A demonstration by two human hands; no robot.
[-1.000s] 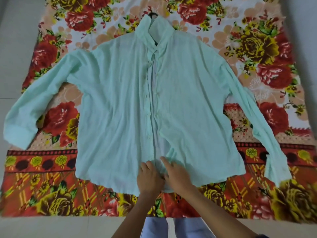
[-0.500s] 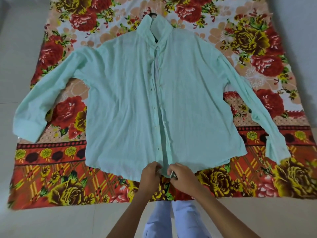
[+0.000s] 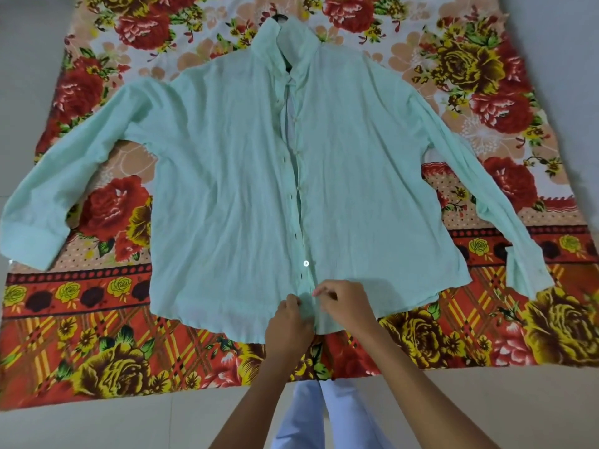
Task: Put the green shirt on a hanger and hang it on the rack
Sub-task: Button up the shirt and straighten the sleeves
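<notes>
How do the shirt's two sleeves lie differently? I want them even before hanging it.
The image-left sleeve lies broad and flat, its cuff squared open. The image-right sleeve looks narrower, its cuff folded over lengthwise. Both angle outward and toward the person on the floral cloth.

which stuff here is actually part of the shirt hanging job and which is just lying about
Part of the job:
- green shirt, spread flat, front placket partly buttoned
- hanger, only a dark hook showing above the collar
- left hand and right hand, both pinching the placket near the hem

Just lying about:
- floral sheet under the shirt
- tiled floor
</notes>
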